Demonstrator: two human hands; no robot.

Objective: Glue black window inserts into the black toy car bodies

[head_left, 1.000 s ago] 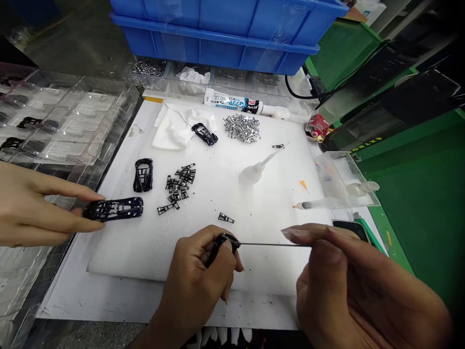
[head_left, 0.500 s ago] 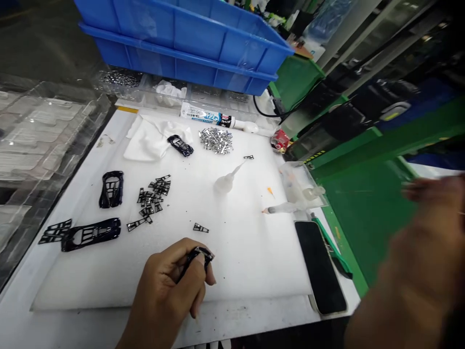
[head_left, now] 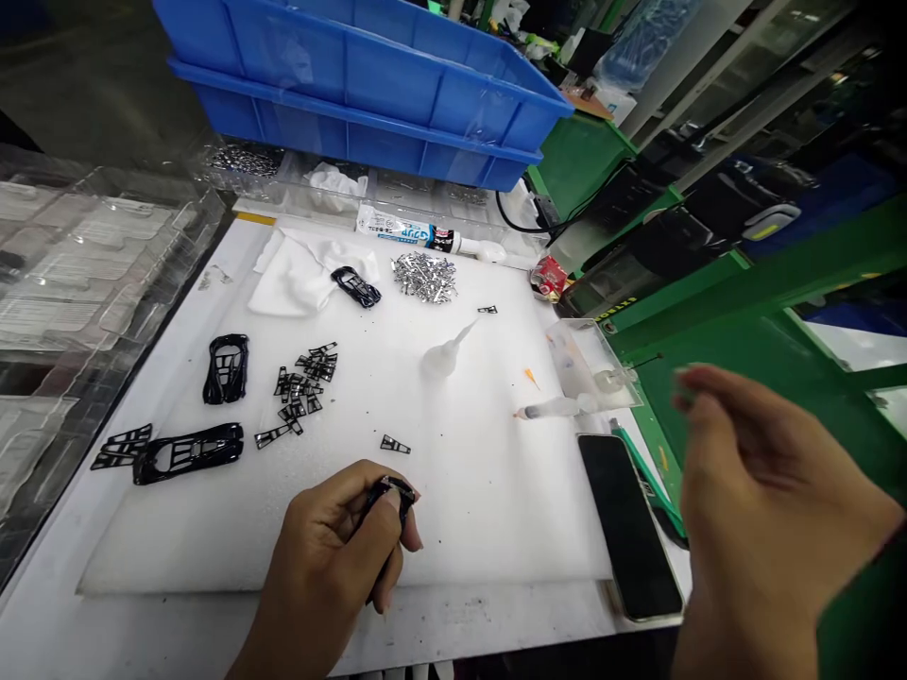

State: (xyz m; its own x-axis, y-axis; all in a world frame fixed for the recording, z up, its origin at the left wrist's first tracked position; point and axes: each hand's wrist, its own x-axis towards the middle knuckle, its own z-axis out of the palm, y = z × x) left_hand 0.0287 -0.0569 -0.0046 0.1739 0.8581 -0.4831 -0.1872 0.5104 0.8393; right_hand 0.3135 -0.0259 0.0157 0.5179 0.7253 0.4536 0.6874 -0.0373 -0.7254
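Observation:
My left hand [head_left: 333,557] is closed around a dark glossy toy car body [head_left: 388,493] above the white foam sheet [head_left: 496,529]; fingers and thumb hide most of the shell. Off to the right, over the table's edge, my right hand [head_left: 765,501] is held in a pinch. A thin dark line [head_left: 646,361] shows just left of its fingertips, but what the fingers grip cannot be made out. Close beyond my left hand lies a small black window-frame piece [head_left: 395,444]. Other car bodies [head_left: 227,368] rest at the left beside a pile of black frame pieces [head_left: 301,382].
A white dropper bottle [head_left: 440,359], a pile of silvery parts [head_left: 425,277] and a glue tube [head_left: 407,229] lie farther back. Blue bins [head_left: 368,85] stand behind. Along the right edge are a syringe [head_left: 553,408], a clear box [head_left: 591,349] and a phone [head_left: 630,529].
My right hand has come leftward from the far right, its fingertips now nearer the phone and clear box. My left hand keeps its hold on the car body. The view has shifted slightly.

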